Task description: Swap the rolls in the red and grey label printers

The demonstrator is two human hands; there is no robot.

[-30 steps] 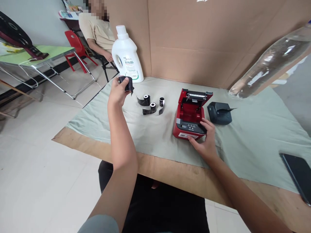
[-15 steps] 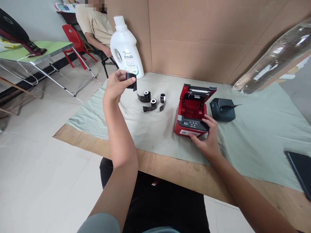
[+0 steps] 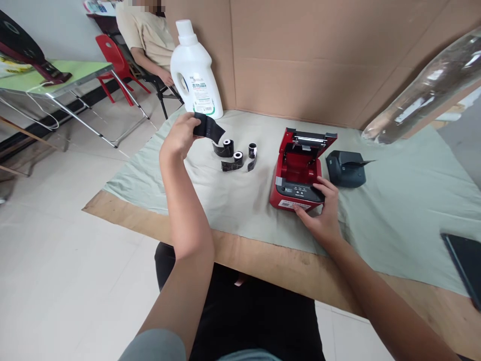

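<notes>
My left hand [image 3: 179, 135] is raised over the left part of the cloth, closed on a roll of black paper [image 3: 209, 128] whose loose end sticks out to the right. My right hand [image 3: 325, 216] grips the front right corner of a red and black receipt printer [image 3: 278, 198], thumb on the front face and fingers by the top panel. The printer's lid [image 3: 308, 141] is tipped up, and the red paper bay [image 3: 298, 169] inside shows no roll. Between my hands stand three small rolls with black paper tails, one of them a black-wrapped roll [image 3: 252, 150].
A black device [image 3: 345, 169] sits right of the printer. A white detergent bottle [image 3: 197, 75] stands behind my left hand. A phone [image 3: 464, 263] lies at the right edge. Cardboard [image 3: 293, 60] walls the back, with a clear plastic-wrapped tube [image 3: 417, 100] leaning there. A seated person [image 3: 150, 40] is beyond.
The black paper's loose end, which hung down from my left hand, now stretches out to the right. My right hand and the printer have stayed in place.
</notes>
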